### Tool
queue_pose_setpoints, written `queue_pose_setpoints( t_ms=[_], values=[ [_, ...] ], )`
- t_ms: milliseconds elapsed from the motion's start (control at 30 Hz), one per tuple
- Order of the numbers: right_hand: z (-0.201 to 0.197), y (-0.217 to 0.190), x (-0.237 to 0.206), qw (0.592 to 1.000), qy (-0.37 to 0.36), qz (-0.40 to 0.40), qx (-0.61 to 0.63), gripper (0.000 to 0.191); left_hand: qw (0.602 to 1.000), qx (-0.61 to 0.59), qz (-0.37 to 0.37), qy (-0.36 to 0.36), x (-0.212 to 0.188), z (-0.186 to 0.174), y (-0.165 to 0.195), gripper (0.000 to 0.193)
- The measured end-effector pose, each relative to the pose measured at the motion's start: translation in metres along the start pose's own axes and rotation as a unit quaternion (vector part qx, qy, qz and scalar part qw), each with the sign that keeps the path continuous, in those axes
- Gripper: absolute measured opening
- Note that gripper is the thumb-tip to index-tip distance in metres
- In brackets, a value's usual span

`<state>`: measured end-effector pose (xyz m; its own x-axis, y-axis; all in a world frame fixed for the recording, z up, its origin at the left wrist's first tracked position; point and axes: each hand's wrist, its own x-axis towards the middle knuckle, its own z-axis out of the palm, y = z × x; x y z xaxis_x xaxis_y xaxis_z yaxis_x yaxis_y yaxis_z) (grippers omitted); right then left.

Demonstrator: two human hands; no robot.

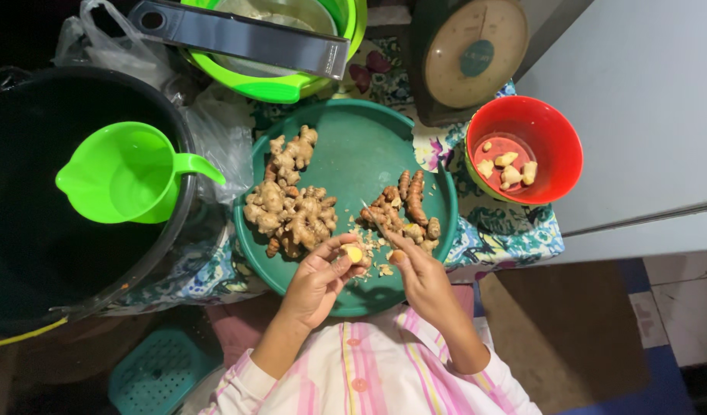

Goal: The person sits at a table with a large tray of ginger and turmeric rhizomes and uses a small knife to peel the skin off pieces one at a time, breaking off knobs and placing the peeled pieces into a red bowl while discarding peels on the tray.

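Observation:
My left hand (320, 278) grips a small yellow piece of peeled ginger (352, 253) over the near edge of a round green tray (361, 146). My right hand (419, 273) holds a small knife (376, 221), its blade pointing up and to the left beside the piece. On the tray lie a pile of pale ginger roots (290, 204) at the left and darker orange roots (405, 204) at the right. Peel scraps (376, 253) are scattered between my hands.
A red bowl (557, 131) with peeled pieces stands at the right, a kitchen scale (467, 54) behind it. At the left a big black bucket (30, 230) carries a green jug (126, 173). A green basin (280, 81) sits behind the tray, a teal stool (157, 369) lower left.

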<state>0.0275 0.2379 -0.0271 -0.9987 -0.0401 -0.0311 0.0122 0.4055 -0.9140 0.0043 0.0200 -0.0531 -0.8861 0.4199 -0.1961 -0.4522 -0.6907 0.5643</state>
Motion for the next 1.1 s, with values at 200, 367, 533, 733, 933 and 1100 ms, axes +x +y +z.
queue_pose_setpoints(
  t_ms=[200, 367, 533, 733, 933, 1100],
  values=[
    [0.002, -0.005, -0.019, 0.966, -0.032, 0.067, 0.248, 0.047, 1.000, -0.011, 0.009, 0.017, -0.004, 0.009, 0.004, 0.037],
    [0.010, -0.045, -0.033, 0.982, -0.082, 0.062, 0.156, 0.050, 0.999, 0.010, 0.029, 0.035, -0.003, 0.007, 0.003, 0.046],
    [0.013, -0.068, -0.031, 0.994, -0.057, -0.036, 0.082, 0.056, 0.996, 0.051, 0.045, 0.053, -0.006, 0.002, 0.002, 0.053],
    [0.013, -0.074, -0.031, 0.997, -0.063, -0.014, 0.043, 0.053, 0.988, 0.124, 0.069, 0.064, -0.010, 0.004, 0.001, 0.056],
    [0.013, -0.074, -0.031, 0.997, -0.053, -0.059, 0.010, 0.047, 0.985, 0.135, 0.092, 0.045, -0.010, 0.009, 0.002, 0.047],
    [0.014, -0.076, -0.030, 0.996, -0.047, -0.073, 0.003, 0.047, 0.985, 0.133, 0.100, 0.037, -0.010, 0.011, 0.003, 0.045]
  ],
)
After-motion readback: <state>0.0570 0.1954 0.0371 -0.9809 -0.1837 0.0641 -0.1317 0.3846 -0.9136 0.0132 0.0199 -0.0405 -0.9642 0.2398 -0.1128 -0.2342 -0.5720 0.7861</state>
